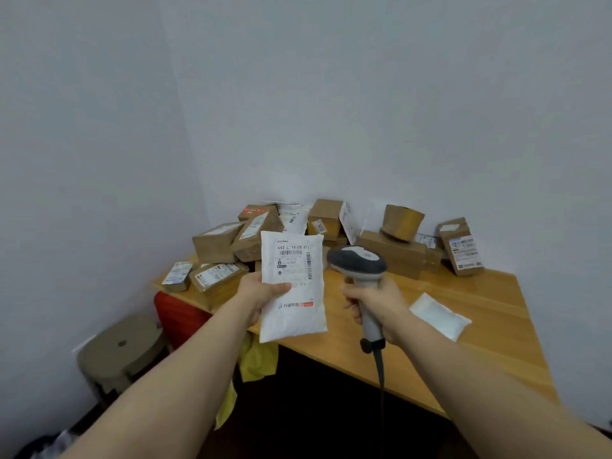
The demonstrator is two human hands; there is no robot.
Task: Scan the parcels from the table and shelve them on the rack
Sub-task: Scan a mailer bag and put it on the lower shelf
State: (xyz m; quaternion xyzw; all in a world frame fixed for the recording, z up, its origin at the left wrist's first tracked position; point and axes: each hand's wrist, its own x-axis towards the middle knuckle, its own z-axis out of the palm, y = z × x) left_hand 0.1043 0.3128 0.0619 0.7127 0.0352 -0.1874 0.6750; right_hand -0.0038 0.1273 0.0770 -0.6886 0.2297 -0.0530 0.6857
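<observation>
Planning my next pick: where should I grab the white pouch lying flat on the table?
Probably pinch the white pouch at its near edge, coming low from the table front: it lies flat and thin, apart from the boxes; nothing blocks that edge.

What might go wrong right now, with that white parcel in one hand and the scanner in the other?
1. The left hand pinches the white parcel near one edge only, so the soft pouch may slip.
2. The scanner in the right hand sits beside the label and is not clearly facing it. With labelled boxes piled behind, it might read a wrong barcode.
3. Its cord hangs by the table edge and could snag.
</observation>
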